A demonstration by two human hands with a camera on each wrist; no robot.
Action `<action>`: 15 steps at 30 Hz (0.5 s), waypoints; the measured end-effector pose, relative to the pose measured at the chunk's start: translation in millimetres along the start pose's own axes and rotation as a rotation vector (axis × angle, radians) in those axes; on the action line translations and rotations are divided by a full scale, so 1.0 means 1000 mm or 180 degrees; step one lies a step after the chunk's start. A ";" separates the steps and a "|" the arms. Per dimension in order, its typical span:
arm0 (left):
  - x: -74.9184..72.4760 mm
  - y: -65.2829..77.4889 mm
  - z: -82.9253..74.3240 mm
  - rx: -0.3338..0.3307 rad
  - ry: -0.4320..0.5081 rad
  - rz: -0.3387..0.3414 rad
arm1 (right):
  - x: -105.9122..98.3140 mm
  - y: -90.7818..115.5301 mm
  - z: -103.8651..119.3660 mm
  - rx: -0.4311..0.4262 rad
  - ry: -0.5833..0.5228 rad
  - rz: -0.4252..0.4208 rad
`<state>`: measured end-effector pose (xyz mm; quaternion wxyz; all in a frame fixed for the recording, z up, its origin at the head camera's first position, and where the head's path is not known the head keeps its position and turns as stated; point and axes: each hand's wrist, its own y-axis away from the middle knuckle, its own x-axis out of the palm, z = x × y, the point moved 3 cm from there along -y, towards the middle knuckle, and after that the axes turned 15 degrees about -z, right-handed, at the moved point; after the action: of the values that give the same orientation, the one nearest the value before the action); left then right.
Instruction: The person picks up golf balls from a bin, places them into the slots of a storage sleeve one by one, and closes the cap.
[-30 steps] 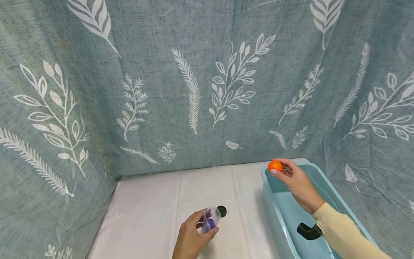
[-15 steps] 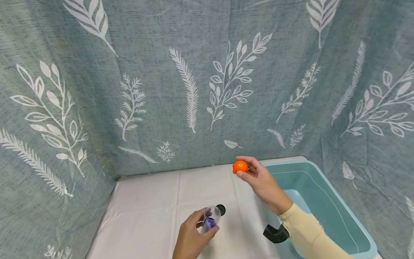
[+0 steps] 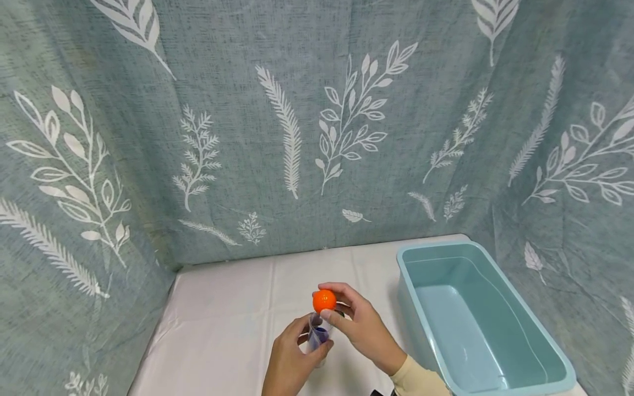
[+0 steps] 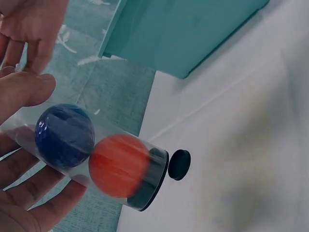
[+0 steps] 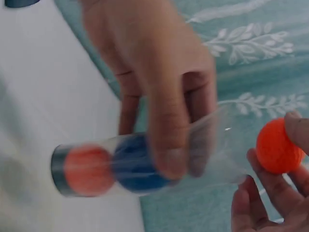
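My left hand (image 3: 292, 357) grips a clear plastic tube (image 3: 315, 344) around its side, near the open top. Inside the tube, a blue ball (image 4: 64, 136) lies above a red-orange ball (image 4: 119, 166), which rests by the dark base. My right hand (image 3: 364, 327) pinches a bright orange ball (image 3: 324, 301) between thumb and fingers. In the head view that ball is right over the tube's mouth; the right wrist view shows it just beyond the open end, outside the tube. A round black cap (image 4: 179, 165) lies on the table near the tube's base.
A light blue plastic bin (image 3: 416, 297) stands on the white-covered table (image 3: 223, 319) to the right. Patterned green-grey cloth (image 3: 238, 137) hangs behind the table and along both sides.
My right hand has carried the orange ball leftward and down from over the bin to the tube's mouth. The left hand has stayed nearly still with the tube.
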<state>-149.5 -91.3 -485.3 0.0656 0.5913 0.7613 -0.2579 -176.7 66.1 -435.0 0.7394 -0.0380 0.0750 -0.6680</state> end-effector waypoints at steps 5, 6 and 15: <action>-0.001 0.001 0.001 -0.0056 -0.0007 -0.0017 | 0.007 0.006 -0.007 -0.0121 -0.0038 0.0134; -0.001 0.000 0.001 -0.0060 0.0002 -0.0027 | 0.008 0.008 -0.006 -0.0166 -0.0028 0.0147; 0.000 0.000 0.002 -0.0192 0.0055 -0.0105 | 0.014 0.008 -0.024 -0.0414 0.0030 0.0171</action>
<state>-150.2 -92.6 -486.7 0.0726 0.5786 0.7789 -0.2308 -171.2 54.1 -461.0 0.7526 -0.0808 0.1228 -0.6418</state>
